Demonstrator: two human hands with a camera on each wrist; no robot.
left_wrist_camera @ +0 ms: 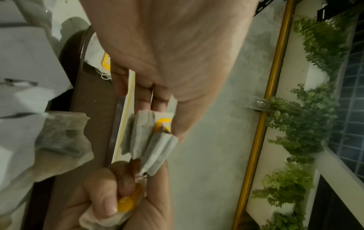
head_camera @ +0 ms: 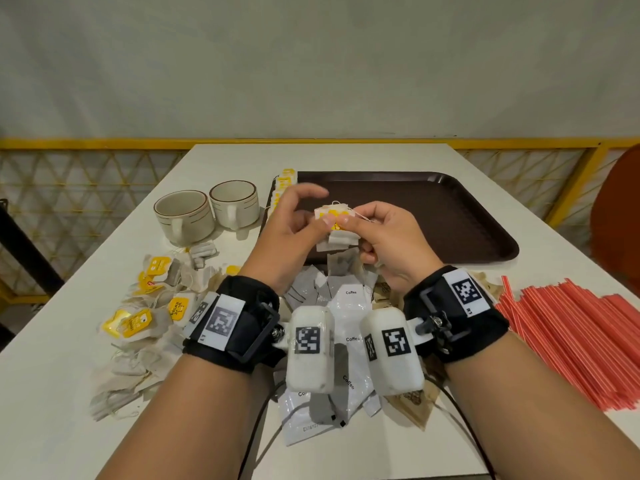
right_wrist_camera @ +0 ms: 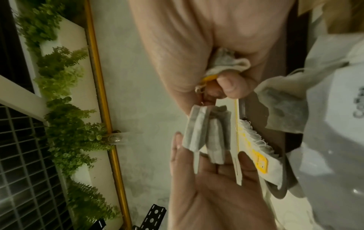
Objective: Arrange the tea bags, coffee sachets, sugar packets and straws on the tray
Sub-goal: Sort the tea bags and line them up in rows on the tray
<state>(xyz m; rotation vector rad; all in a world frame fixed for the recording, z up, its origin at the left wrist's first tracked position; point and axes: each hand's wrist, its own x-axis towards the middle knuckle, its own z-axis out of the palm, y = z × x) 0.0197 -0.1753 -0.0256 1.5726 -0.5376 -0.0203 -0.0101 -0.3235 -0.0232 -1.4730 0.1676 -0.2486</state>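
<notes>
A white table [head_camera: 346, 157] fills the lower half of the head view. A dark brown tray [head_camera: 450, 216] lies on it right of centre. Two beige cups [head_camera: 207, 211] stand side by side just left of the tray. A loose heap of tea bags [head_camera: 145, 306] with yellow tags spreads over the left middle of the frame. White coffee sachets [head_camera: 346, 306] lie piled at lower centre, with brown packets [head_camera: 412, 403] at their right edge. Red straws [head_camera: 571, 334] lie bunched at the right.
</notes>
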